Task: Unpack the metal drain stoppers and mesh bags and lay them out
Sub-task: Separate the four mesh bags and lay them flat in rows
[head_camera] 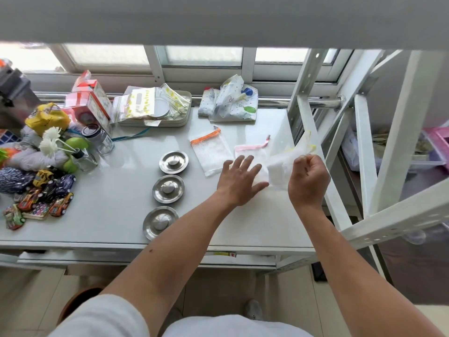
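3 metal drain stoppers sit in a slanted column mid-table, knobs up, none touching. 3 mesh bags: orange-trimmed bag flat, just right of the top stopper; pink-trimmed bag flat beside it, w/ left hand on its lower part, fingers spread; yellow-trimmed bag lifted off the table, pinched in right hand, fingers curled shut. Stacked trays at back hold plastic packets.

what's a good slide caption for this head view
Three metal drain stoppers lined up on the table; left hand flattens a pink-trimmed mesh bag while right hand lifts a yellow-trimmed one.
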